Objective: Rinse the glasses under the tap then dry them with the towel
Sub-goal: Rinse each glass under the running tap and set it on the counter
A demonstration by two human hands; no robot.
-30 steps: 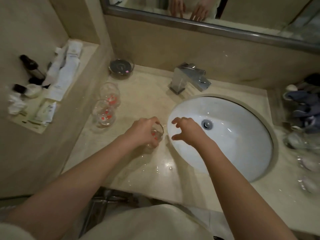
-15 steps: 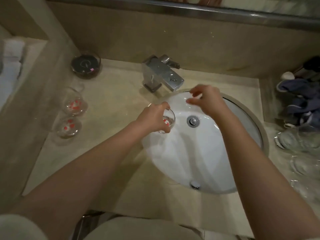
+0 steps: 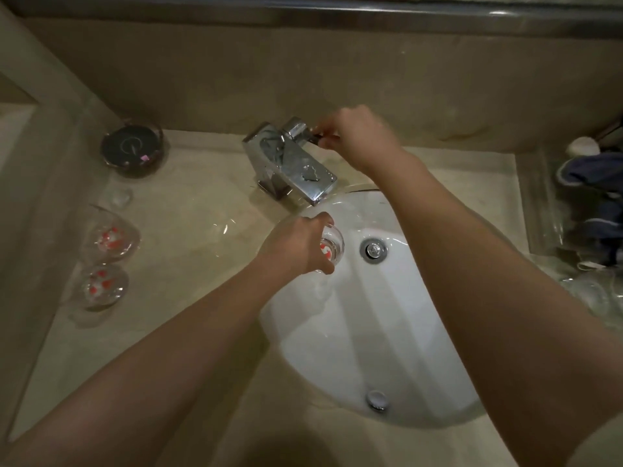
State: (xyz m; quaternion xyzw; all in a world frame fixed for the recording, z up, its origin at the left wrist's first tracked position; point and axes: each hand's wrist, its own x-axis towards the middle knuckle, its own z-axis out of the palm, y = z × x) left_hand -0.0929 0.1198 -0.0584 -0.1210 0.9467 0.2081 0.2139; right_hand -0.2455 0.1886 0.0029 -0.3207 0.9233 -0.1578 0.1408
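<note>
I am at the rinsing step: my left hand [image 3: 296, 246] wraps its grip round a glass [image 3: 332, 245] just below the tap [image 3: 293, 163] spout, over the sink [image 3: 387, 365]. My right hand [image 3: 357, 138] pinches the tap's lever; no water shows. Next I judge the lever must be opened.

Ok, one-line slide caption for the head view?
Left hand holds a glass over the sink while right hand grips the tap handle.

The left hand [image 3: 296, 246] is covering most of the glass [image 3: 332, 246]; the right hand [image 3: 360, 136] is hiding the tap [image 3: 290, 163] handle. At three o'clock, blurred glassware [image 3: 596, 294] is running off-frame.
</note>
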